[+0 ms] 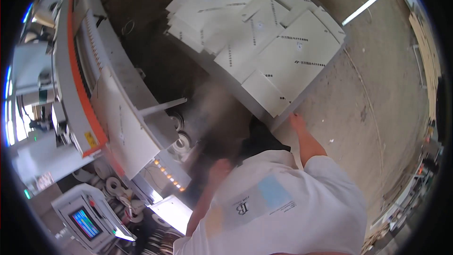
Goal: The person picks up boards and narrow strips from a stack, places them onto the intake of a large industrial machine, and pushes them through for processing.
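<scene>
My left hand [220,167] hangs in front of my body, near the machine's lit end. It is smeared by motion, and its fingers cannot be made out. My right hand [297,122] is lower right of the nearest corner of a grey platform stacked with white panels [302,61]. It is close to that corner, but I cannot tell whether it touches. Its fingers are small and unclear. The panels lie flat and overlap in uneven layers, with dark print on their faces.
A long machine [80,85] with an orange stripe runs along the left, a white board [120,127] on its near end. A control box [87,219] with a lit screen stands lower left, beside tape rolls [113,185]. A white metal frame [361,9] stands far right.
</scene>
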